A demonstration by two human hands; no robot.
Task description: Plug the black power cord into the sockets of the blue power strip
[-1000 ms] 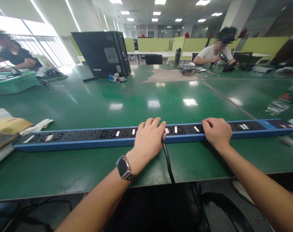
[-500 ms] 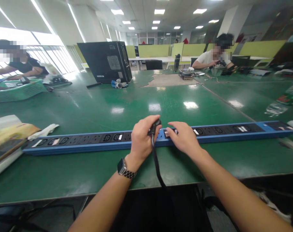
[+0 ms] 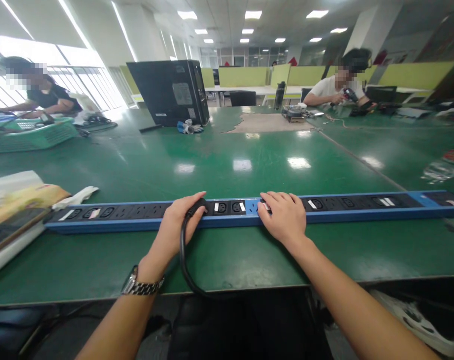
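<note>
A long blue power strip [image 3: 227, 221] with black sockets lies across the green table in front of me. My left hand [image 3: 173, 222] is closed around a black plug [image 3: 200, 204] over the left-middle sockets. Whether the plug is in a socket cannot be made out, as my fingers cover that spot. Its black cable [image 3: 182, 250] curves down past the table's front edge. My right hand [image 3: 286, 218] grips the strip just right of a short blue section, thumb at the near side and fingers bent over the top.
A yellow package [image 3: 35, 192] lies at the left. Farther back are a green basket [image 3: 43, 136], a black computer case [image 3: 170, 95] and gloves [image 3: 190, 127]. A plastic bottle [image 3: 446, 165] lies at right. Two people sit at the far sides.
My left hand has moved left along the strip with the plug and lowered it towards the sockets. My right hand has settled onto the strip. The view has shifted slightly.
</note>
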